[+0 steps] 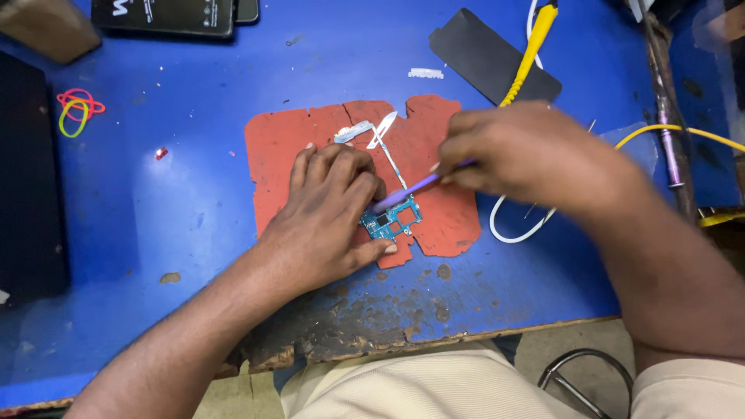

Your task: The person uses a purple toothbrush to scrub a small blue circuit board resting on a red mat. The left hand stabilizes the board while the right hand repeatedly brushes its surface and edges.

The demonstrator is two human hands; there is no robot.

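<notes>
Circuit board (390,223), small and teal-blue, lies flat on a ragged red mat (287,155) near the middle of the blue surface (194,225), partly covered by fingers. From the board a thin strip (392,164) runs up and slightly left toward a pale connector piece (353,132) and a white blade-shaped part (382,129), so the whole assembly's long axis goes from the near edge of the mat toward its far edge, leaning a little left. The left hand (326,213) lies palm down over the board's left part, fingers curled and pressing on it, thumb stretched along the board's near edge. The right hand (516,151) is closed in a pinch on a slim purple tool (411,188), which slants down and left, its tip meeting the board's upper edge just beside the left hand's knuckles. Behind the right hand a white cable (512,231) loops off the mat's right side, and a yellow-handled tool (531,46) lies across a black rectangular pad (481,54). A small white strip (425,74) sits on the surface beyond the mat. Far left lie coloured rubber bands (76,109), well apart from the work, and a dark flat device (163,15) rests at the far edge.
</notes>
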